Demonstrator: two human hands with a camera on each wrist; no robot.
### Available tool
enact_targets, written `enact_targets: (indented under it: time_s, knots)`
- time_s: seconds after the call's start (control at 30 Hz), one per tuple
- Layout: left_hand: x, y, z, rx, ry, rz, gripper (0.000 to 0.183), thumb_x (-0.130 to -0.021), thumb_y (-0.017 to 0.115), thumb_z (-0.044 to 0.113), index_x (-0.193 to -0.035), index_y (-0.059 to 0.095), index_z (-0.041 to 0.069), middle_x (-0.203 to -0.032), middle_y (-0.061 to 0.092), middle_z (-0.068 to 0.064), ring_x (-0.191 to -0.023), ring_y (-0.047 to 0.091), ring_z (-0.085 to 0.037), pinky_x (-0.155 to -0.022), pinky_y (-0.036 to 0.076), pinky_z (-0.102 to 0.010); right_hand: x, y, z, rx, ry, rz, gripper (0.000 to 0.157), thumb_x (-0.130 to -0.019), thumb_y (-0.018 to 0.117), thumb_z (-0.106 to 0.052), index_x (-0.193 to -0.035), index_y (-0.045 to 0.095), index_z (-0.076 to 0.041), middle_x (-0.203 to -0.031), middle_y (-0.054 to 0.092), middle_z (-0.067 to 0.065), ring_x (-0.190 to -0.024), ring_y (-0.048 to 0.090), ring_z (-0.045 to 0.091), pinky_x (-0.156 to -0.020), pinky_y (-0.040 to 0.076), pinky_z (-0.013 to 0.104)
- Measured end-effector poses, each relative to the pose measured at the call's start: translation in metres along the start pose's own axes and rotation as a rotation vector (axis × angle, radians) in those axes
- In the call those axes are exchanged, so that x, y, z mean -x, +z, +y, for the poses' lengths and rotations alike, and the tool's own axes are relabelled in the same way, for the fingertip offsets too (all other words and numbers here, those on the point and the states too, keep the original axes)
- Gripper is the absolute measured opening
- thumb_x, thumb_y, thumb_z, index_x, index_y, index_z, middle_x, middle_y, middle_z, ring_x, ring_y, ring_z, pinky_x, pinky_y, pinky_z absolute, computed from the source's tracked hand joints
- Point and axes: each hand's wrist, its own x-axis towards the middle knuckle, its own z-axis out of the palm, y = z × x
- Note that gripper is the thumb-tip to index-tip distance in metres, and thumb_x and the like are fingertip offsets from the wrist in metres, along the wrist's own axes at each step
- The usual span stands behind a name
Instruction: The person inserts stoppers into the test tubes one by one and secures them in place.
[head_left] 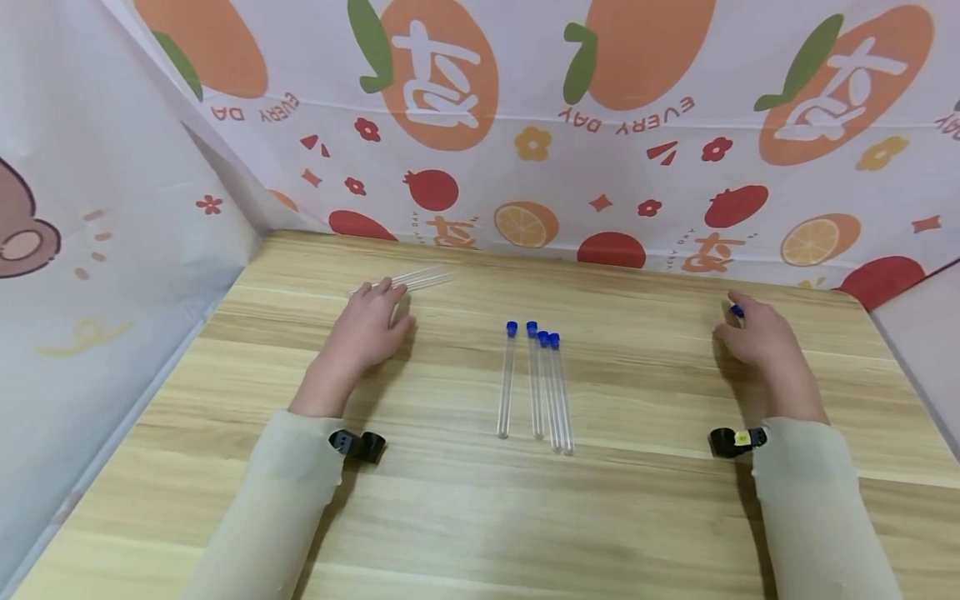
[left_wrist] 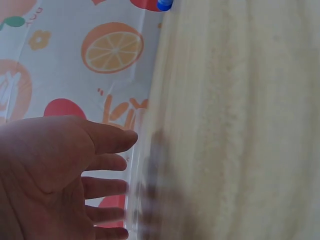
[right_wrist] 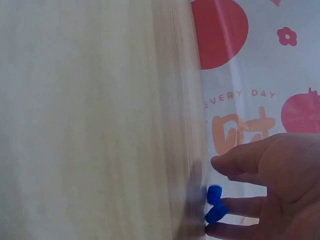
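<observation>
Lying at eleven o'clock: a small bunch of clear, slender, uncapped tubes [head_left: 426,281], flat on the pale wood-grained worktop [head_left: 450,517] near its back edge; their exact count is hard to tell.
Left hand [head_left: 367,327]: over the nine-o'clock ends of that bunch, grip unclosed, fingers extended and thumb parted; whether the fingertips touch the tubes cannot be told.
Right hand [head_left: 761,333]: at two o'clock, thumb apart from the fingers, grip loose rather than pinching, with two small, stubby blue caps [right_wrist: 216,213] at its fingertips.
Capped tubes: four clear, straight tubes with blue caps [head_left: 550,394] at the middle, caps towards twelve, rounded ends towards six; one lies apart on the nine-o'clock side.
Tube feel: probably light, stiff and slick, likely to roll; glass or plastic cannot be told, so best treated as breakable.
Tube hold: a gentle thumb-and-finger pinch around mid-length should balance one, leaving its mouth free.
Cap hold: likely light and slightly yielding; a fingertip pinch on the sides suits, as so small a piece could skitter off.
</observation>
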Motion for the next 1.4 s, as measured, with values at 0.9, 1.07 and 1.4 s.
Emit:
enact_targets:
  time_s: [0.9,1.07,1.4]
  knots:
    - [0.004,0.004,0.004,-0.032,-0.042,0.044,0.026,-0.095,0.065,0.015,-0.118,0.069,0.002,-0.122,0.06,-0.025,-0.122,0.042,-0.048,-0.104,0.037,-0.058,0.016,0.009,-0.009,-0.01,0.025,0.022,0.045,-0.099,0.06,-0.026,-0.134,0.052,-0.001,-0.129,0.05,0.032,-0.109,0.045,0.046,-0.097,0.043,0.066]
    - [0.005,0.005,0.003,-0.035,-0.066,0.031,0.018,-0.094,0.067,0.016,-0.109,0.071,0.006,-0.118,0.058,-0.024,-0.118,0.042,-0.05,-0.092,0.044,-0.061,0.021,0.013,-0.016,-0.021,-0.003,0.02,0.033,-0.098,0.062,-0.023,-0.124,0.059,-0.002,-0.118,0.056,0.027,-0.101,0.05,0.041,-0.086,0.048,0.056]
    - [0.005,0.005,0.005,-0.044,-0.072,0.025,0.013,-0.095,0.068,0.017,-0.104,0.07,0.008,-0.121,0.056,-0.025,-0.115,0.043,-0.05,-0.089,0.044,-0.062,0.023,0.015,-0.018,-0.019,-0.023,0.017,0.025,-0.099,0.06,-0.02,-0.118,0.062,-0.004,-0.116,0.059,0.027,-0.096,0.057,0.039,-0.074,0.054,0.043]
